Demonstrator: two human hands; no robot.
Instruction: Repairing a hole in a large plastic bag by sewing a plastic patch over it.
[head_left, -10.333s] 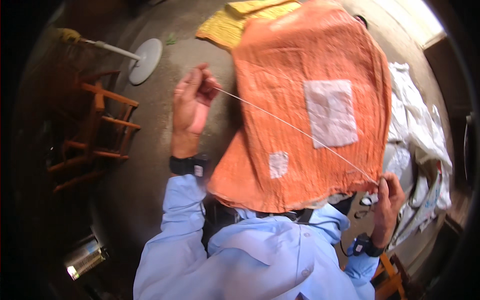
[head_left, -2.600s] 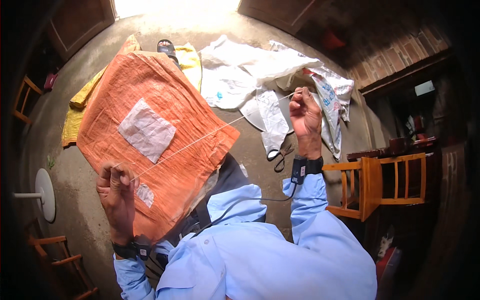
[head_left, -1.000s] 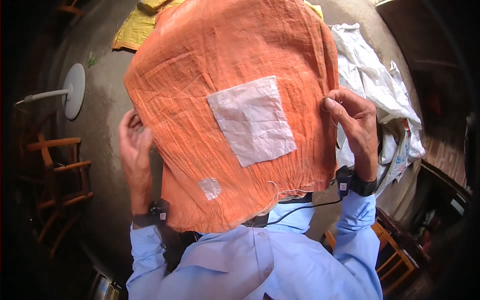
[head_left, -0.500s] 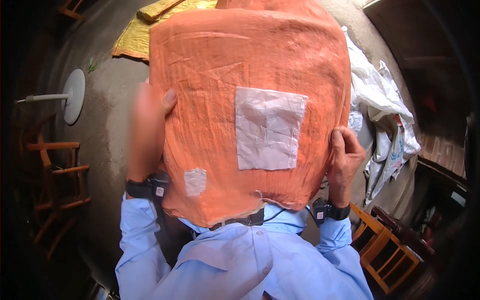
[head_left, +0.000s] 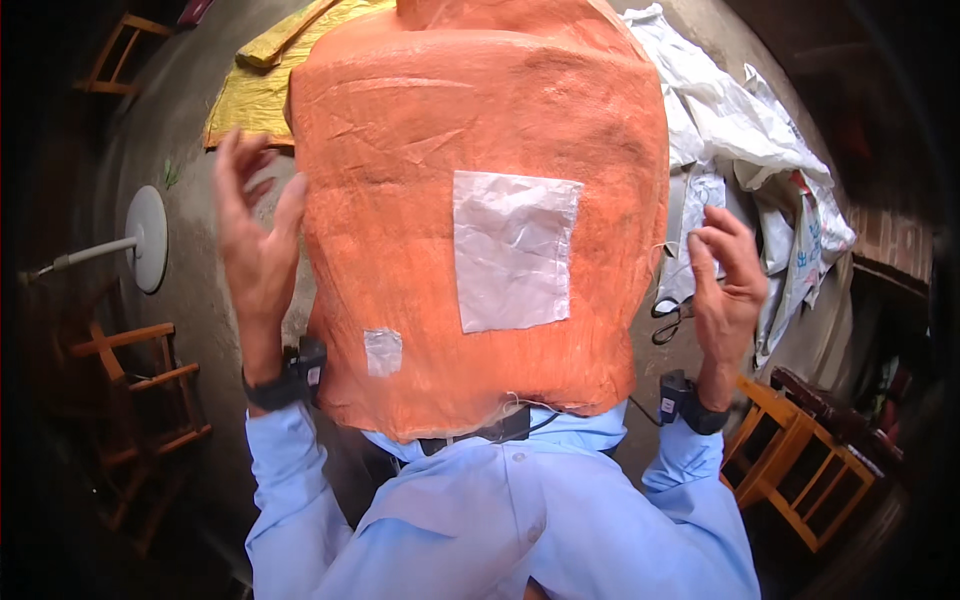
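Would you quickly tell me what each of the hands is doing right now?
Left hand: open, fingers spread, holding nothing, at the left edge of the orange sack.
Right hand: open, fingers loosely curled, empty, beside the sack's right edge.

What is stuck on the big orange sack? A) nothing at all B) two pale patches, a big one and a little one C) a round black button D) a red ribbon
B: the orange sack carries a large whitish square patch near its middle and a much smaller pale patch lower down toward the person's left.
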